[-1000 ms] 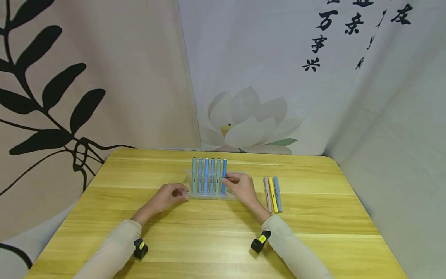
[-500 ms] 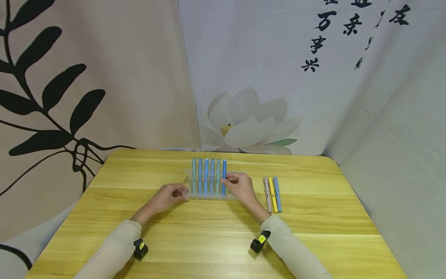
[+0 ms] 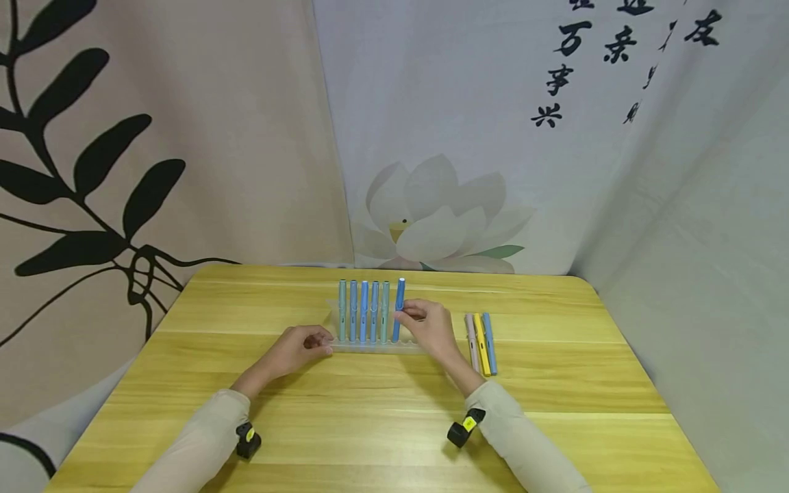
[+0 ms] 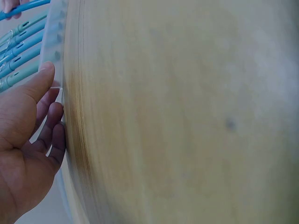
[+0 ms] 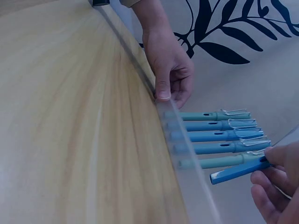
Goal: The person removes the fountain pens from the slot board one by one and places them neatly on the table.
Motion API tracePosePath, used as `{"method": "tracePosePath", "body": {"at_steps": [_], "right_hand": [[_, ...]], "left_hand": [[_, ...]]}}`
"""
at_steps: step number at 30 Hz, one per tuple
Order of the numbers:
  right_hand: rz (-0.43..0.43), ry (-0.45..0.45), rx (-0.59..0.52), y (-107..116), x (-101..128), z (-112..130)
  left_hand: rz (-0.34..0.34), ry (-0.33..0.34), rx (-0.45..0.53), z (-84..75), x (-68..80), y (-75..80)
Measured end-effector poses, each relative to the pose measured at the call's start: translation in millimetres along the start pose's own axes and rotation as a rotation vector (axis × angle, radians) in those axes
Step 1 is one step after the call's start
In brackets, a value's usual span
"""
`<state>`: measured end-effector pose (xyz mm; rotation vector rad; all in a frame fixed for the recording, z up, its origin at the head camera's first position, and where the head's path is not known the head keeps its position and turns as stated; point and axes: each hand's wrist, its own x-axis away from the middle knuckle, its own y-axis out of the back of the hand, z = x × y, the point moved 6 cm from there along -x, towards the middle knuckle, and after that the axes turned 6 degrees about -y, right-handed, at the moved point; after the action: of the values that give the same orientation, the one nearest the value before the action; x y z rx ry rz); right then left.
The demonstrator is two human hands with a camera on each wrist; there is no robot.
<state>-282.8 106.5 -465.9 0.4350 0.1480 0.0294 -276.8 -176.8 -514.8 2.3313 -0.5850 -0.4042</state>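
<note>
A clear plastic pen rack [image 3: 376, 347] stands mid-table with several teal and blue pens [image 3: 364, 311] upright in it. My left hand [image 3: 320, 340] pinches the rack's left end, thumb on its front edge; the right wrist view shows this left hand [image 5: 170, 91] on the rack [image 5: 187, 158]. My right hand [image 3: 409, 313] pinches a darker blue pen [image 3: 399, 308] at the right end of the row. That pen leans away from the others and sits a little higher. In the right wrist view the blue pen [image 5: 238, 170] angles off from the row [image 5: 219, 135].
Three pens, pink, yellow and blue [image 3: 481, 342], lie side by side on the yellow wooden table [image 3: 394, 424] just right of my right hand. Printed cloth backdrops close off the table's far and side edges.
The dark blue pen has tilted and risen out of line with the row, its top swinging right. My right hand has shifted slightly right with it. The left hand has stayed put.
</note>
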Motion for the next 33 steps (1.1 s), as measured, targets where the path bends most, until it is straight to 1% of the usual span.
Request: {"method": "tracePosePath", "body": {"at_steps": [6,11,16,24,33], "right_hand": [[-0.002,0.001,0.013,10,5,10],[-0.032,0.01,0.018,22,9,15],[-0.072,0.026,0.026,37,12,14],[-0.12,0.03,-0.005,60,16,10],[-0.155,0.008,0.031,85,18,2]], "left_hand": [[0.005,-0.001,0.001,0.8,0.9,-1.5],[0.006,-0.01,0.006,1.2,2.3,-2.0],[0.005,-0.017,0.011,1.2,2.5,-1.5],[0.001,-0.029,0.001,0.5,1.7,-0.2],[0.001,-0.03,0.001,-2.2,0.5,0.0]]}}
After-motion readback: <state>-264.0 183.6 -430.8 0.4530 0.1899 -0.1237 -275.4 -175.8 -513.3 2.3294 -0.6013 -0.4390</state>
